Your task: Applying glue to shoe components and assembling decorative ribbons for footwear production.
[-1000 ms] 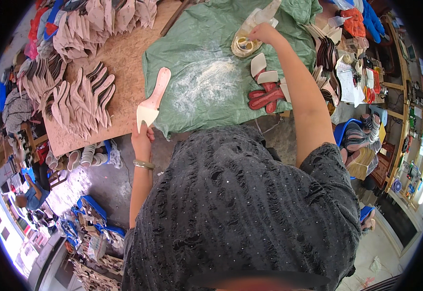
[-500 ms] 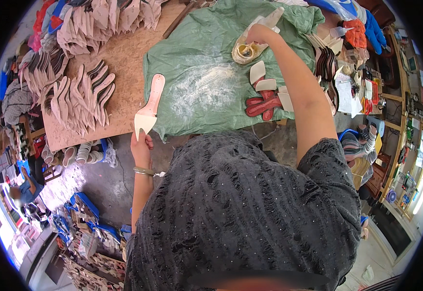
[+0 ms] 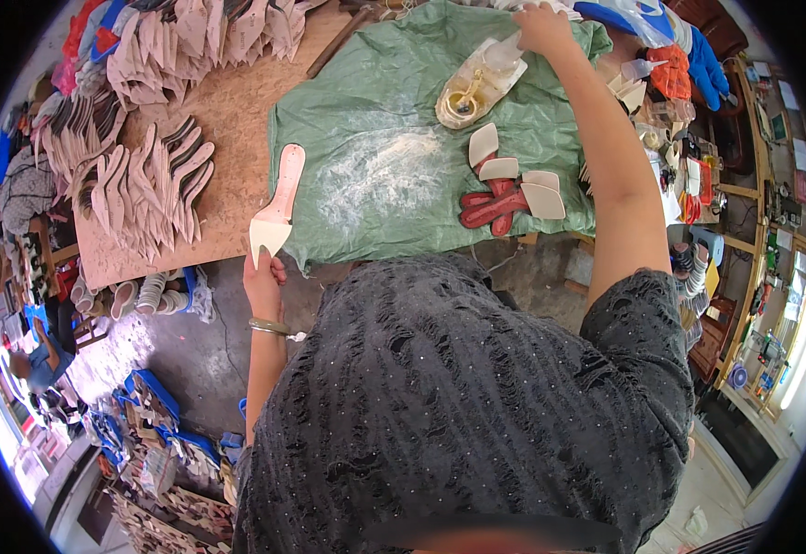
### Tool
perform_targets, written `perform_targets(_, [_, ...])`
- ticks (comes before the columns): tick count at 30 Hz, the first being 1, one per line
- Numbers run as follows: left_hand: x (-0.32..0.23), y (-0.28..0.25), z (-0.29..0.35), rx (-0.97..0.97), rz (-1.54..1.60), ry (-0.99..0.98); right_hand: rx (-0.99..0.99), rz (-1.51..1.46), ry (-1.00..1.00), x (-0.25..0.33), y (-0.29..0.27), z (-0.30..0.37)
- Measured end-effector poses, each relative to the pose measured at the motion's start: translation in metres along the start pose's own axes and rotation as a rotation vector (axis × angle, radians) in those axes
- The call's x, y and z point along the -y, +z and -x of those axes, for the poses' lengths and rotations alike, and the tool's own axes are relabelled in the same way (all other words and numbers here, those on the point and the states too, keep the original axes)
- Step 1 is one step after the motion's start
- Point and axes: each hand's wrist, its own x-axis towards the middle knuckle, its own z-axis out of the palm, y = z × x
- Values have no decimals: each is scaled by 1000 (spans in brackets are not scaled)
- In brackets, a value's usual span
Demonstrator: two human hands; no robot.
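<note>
My left hand [image 3: 264,284] pinches the forked white toe end of a pale insole [image 3: 284,189], whose narrow heel end points away over the cloth's left edge. My right hand [image 3: 546,30] is at the far side of the table, fingers curled down by a white pile [image 3: 564,7]; what they grip, if anything, is hidden. Just nearer than that hand lies a cut-open translucent plastic bottle [image 3: 463,109] with yellowish glue and a brush inside. Red shoe straps with cream-coloured pieces [image 3: 495,205] lie crossed on the cloth's right part.
A green cloth [image 3: 357,97] smeared with white covers the table's middle. Stacks of insoles [image 3: 149,189] stand on the brown board [image 3: 236,115] at left, with more behind. On the right are a squeeze bottle [image 3: 638,68] and an orange bag [image 3: 669,72].
My right hand has left the glue bottle and moved away and to the right, to the white pile. My left hand keeps the insole in nearly the same place.
</note>
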Motion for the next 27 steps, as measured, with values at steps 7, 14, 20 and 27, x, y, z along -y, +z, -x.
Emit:
perform_targets(7, [0, -4, -6, -1, -34, 17, 697, -392, 181, -15, 15, -1])
perform_targets(14, [0, -9, -8, -4, -18, -7, 765, -999, 704, -45, 26, 86])
perform_targets(20, [2, -15, -15, 17, -39, -5, 461, -999, 552, -41, -43, 104])
perform_targets(27, [1, -8, -25, 52, -19, 5, 437, -447, 143, 14, -94, 29])
